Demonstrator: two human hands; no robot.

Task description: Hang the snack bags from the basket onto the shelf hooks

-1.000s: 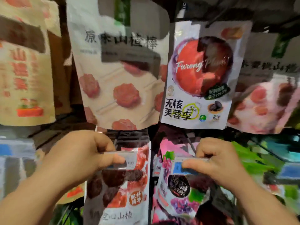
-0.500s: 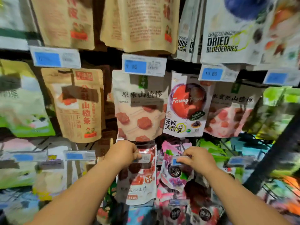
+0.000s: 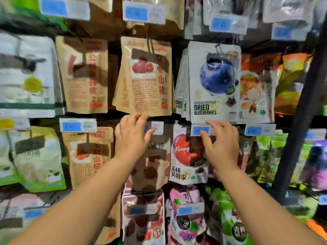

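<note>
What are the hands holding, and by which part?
No bag. Left hand and right hand have spread fingers at the blue-and-white plastic price tags; a pinch cannot be told.
</note>
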